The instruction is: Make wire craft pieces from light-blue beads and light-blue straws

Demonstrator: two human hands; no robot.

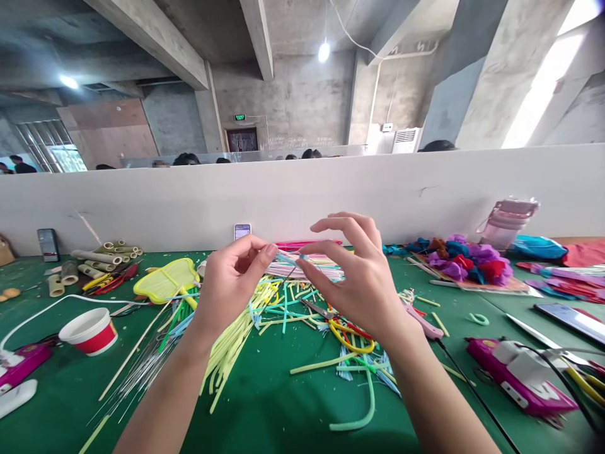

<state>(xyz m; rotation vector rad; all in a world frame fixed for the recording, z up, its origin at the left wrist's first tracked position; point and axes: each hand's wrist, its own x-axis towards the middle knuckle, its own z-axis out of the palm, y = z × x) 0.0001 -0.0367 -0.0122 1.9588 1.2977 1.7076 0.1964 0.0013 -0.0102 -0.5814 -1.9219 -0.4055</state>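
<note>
A thin light-blue strip (pixel 287 258) is stretched between my two hands above the green table. My left hand (pixel 231 277) pinches one end with thumb and forefinger. At the other end, the thumb and forefinger of my right hand (pixel 362 277) close on it, while its other fingers are raised and spread. Behind the hands lies a bundle of pink and white strips (pixel 326 271). Below them are a pile of pale yellow strips (pixel 231 353) and scissors with yellow handles (pixel 352 340). A mint-green strip (pixel 366 403) curves on the tabletop nearer me.
Left are a paper cup (pixel 89 331), a yellow butterfly-shaped mesh piece (pixel 167 282), metal wires (pixel 142 366) and bamboo tubes (pixel 97 258). Right are a hot-glue gun (pixel 423 323), a purple power strip (pixel 520 384), colourful crumpled material (pixel 472 258) and a bottle (pixel 508 224). A white partition (pixel 302 195) stands behind.
</note>
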